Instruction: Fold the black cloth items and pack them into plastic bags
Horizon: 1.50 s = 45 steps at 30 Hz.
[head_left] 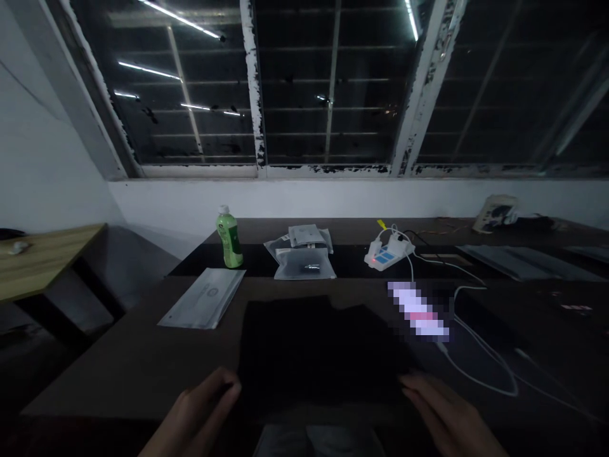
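A black cloth (318, 355) lies flat on the dark table in front of me. Its top edge dips in the middle like a garment's neckline, but the dark hides its details. At its lower left edge, my left hand (209, 400) is closed, thumb and fingers pinching the fabric. My right hand (440, 403) pinches the opposite edge, its fingertips partly lost in shadow. Just beyond the cloth is a clear zip bag (304, 263) with a small item inside, and more bags (305, 235) lie behind it.
A flat frosted bag (204, 298) and a green bottle (229, 238) are on the left. To the right, a lit phone (419, 311) is blurred out, with white cables running to a power strip (387, 254). More plastic bags (523, 261) lie farther right on the table (118, 368).
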Motion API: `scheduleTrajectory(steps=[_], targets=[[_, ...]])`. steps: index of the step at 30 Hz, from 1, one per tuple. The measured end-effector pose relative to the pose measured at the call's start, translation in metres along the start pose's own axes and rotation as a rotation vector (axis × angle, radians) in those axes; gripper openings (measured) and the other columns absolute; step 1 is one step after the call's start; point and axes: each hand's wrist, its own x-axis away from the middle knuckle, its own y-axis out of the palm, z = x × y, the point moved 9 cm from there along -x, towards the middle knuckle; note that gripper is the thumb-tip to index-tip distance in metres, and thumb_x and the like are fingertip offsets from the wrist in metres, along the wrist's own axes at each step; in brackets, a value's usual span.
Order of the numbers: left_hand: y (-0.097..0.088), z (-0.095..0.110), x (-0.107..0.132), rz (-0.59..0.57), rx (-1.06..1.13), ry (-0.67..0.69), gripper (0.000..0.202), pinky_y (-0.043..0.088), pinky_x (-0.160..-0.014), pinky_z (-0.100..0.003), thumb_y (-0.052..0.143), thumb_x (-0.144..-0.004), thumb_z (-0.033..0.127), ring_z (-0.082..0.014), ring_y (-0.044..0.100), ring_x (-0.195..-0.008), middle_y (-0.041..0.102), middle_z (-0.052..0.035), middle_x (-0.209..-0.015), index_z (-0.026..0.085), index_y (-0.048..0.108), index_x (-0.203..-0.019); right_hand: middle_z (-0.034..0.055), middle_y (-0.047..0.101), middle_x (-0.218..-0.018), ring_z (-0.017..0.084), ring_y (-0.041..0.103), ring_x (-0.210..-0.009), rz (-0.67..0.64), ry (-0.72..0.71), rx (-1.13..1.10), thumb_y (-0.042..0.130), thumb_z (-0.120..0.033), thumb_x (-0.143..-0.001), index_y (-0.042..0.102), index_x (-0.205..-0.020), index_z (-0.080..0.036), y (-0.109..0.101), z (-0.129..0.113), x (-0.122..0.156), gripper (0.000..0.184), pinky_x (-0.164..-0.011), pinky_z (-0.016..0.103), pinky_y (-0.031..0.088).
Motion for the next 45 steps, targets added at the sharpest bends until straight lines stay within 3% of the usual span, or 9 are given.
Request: scheduleTrajectory(steps=[4, 7, 13, 17, 23, 29, 34, 40, 45], targets=[[-0.013, 0.019, -0.026, 0.148, -0.019, 0.009, 0.034, 0.051, -0.066, -0.023, 0.046, -0.092, 0.054, -0.0194, 0.065, -0.074, 0.068, -0.0012, -0.079, 0.025, 0.062, -0.095, 0.0025, 0.075, -0.101, 0.021, 0.073, -0.088, 0.068, 0.102, -0.017, 0.045, -0.032, -0.099, 0.063, -0.109, -0.029, -0.008, 0.006, -0.026, 0.022, -0.072, 0.028, 0.059], [-0.016, 0.034, -0.066, 0.184, -0.065, 0.062, 0.033, 0.049, -0.067, -0.027, 0.039, -0.095, 0.052, -0.0198, 0.064, -0.072, 0.066, -0.0013, -0.078, 0.024, 0.056, -0.095, 0.0031, 0.075, -0.093, 0.023, 0.072, -0.081, -0.059, 0.189, 0.035, 0.041, -0.039, -0.099, 0.065, -0.099, -0.028, 0.003, 0.017, -0.067, 0.026, -0.068, 0.032, 0.054], [-0.007, 0.044, -0.138, 0.186, -0.421, 0.055, 0.032, 0.051, -0.082, -0.040, 0.041, -0.096, 0.040, -0.0311, 0.068, -0.095, 0.070, -0.0142, -0.099, 0.015, 0.055, -0.110, 0.0089, 0.073, -0.090, 0.030, 0.069, -0.084, -0.131, 0.215, 0.371, 0.042, -0.034, -0.098, 0.068, -0.099, -0.021, 0.015, 0.036, -0.128, 0.029, -0.071, 0.040, 0.051], [0.023, 0.054, -0.124, 0.276, -0.603, 0.249, 0.045, 0.043, -0.103, -0.048, 0.048, -0.095, 0.039, -0.0341, 0.050, -0.130, 0.052, -0.0212, -0.140, 0.012, 0.050, -0.131, 0.0160, 0.064, -0.127, 0.031, 0.061, -0.115, -0.016, 0.033, 0.359, 0.046, -0.032, -0.098, 0.066, -0.116, -0.014, 0.030, 0.003, -0.113, 0.032, -0.093, 0.047, 0.050], [0.075, 0.024, -0.092, 0.007, -0.577, 0.228, 0.051, 0.031, -0.112, -0.056, 0.049, -0.095, 0.045, -0.0320, 0.034, -0.143, 0.043, -0.0118, -0.152, 0.026, 0.047, -0.142, 0.0090, 0.054, -0.143, 0.027, 0.049, -0.132, -0.120, -0.015, 0.253, 0.041, -0.037, -0.101, 0.056, -0.136, -0.025, 0.072, -0.024, -0.065, 0.040, -0.106, 0.053, 0.043], [0.050, 0.026, -0.084, 0.002, -0.377, 0.150, 0.047, 0.039, -0.110, -0.045, 0.041, -0.097, 0.047, -0.0271, 0.046, -0.136, 0.053, -0.0132, -0.143, 0.018, 0.060, -0.130, 0.0144, 0.060, -0.135, 0.033, 0.055, -0.125, 0.028, 0.111, 0.412, 0.037, -0.032, -0.100, 0.062, -0.126, -0.017, 0.045, 0.020, -0.054, 0.039, -0.102, 0.056, 0.043], [0.013, 0.021, -0.077, 0.307, -0.233, 0.066, 0.036, 0.049, -0.092, -0.039, 0.037, -0.098, 0.042, -0.0255, 0.066, -0.103, 0.071, -0.0095, -0.106, 0.021, 0.065, -0.103, 0.0228, 0.067, -0.106, 0.034, 0.069, -0.086, 0.196, 0.518, 0.503, 0.032, -0.043, -0.099, 0.059, -0.115, -0.012, 0.006, 0.034, -0.028, 0.044, -0.067, 0.044, 0.054], [0.020, -0.005, -0.079, 0.350, -0.278, 0.021, 0.025, 0.050, -0.079, -0.035, 0.037, -0.096, 0.034, -0.0246, 0.068, -0.092, 0.070, -0.0066, -0.102, 0.022, 0.058, -0.104, 0.0197, 0.070, -0.078, 0.037, 0.071, -0.073, -0.105, 0.935, 0.306, 0.022, -0.064, -0.095, 0.055, -0.111, -0.013, 0.011, 0.047, -0.011, 0.063, -0.063, 0.045, 0.051], [0.020, -0.009, -0.077, 0.381, -0.264, 0.031, 0.022, 0.050, -0.076, -0.034, 0.036, -0.095, 0.029, -0.0242, 0.070, -0.089, 0.071, -0.0058, -0.097, 0.023, 0.054, -0.104, 0.0231, 0.072, -0.089, 0.038, 0.071, -0.082, -0.158, 0.949, 0.305, 0.030, -0.055, -0.095, 0.056, -0.108, -0.013, 0.012, 0.059, -0.026, 0.051, -0.065, 0.044, 0.050]])
